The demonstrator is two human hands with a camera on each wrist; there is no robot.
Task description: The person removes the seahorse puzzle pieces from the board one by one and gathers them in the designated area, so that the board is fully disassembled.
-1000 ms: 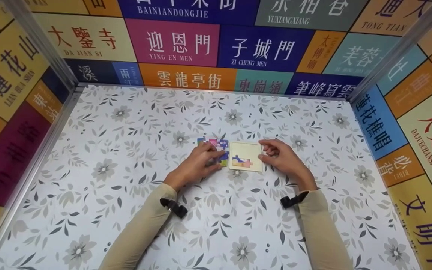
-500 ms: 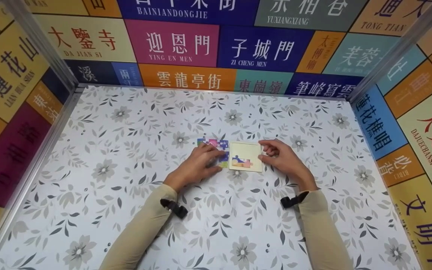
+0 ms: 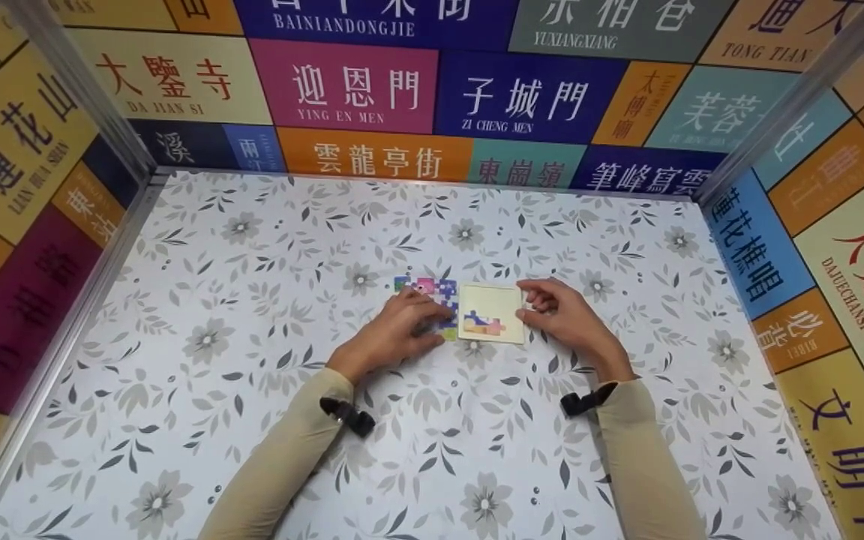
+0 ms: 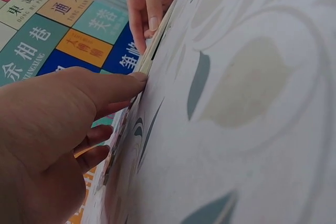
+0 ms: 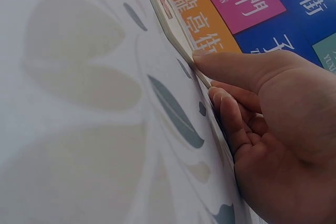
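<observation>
A small cream puzzle board [image 3: 503, 300] lies flat on the patterned table. Several joined jigsaw pieces [image 3: 483, 326], orange, pink and blue, sit in its lower left corner. My right hand [image 3: 571, 319] holds the board's right edge, with thumb and index finger at the rim. Just left of the board are several colourful loose jigsaw pieces [image 3: 445, 289], partly hidden by my left hand [image 3: 398, 330]. That hand's fingers reach over them and touch them. In the left wrist view its thumb [image 4: 137, 76] extends along the board's near side, the other fingers bent loosely.
White cloth [image 3: 312, 465] with grey flowers and leaves covers the table. Panels [image 3: 357, 86] with coloured place-name tiles stand at the back and both sides, with metal posts [image 3: 76, 82] at the corners. Black wrist straps [image 3: 349, 415] sit over beige sleeves [image 3: 282, 457].
Under my left fingers the loose pieces have shifted slightly, a yellow-green one now a little nearer to me. My right hand and the board stay in place.
</observation>
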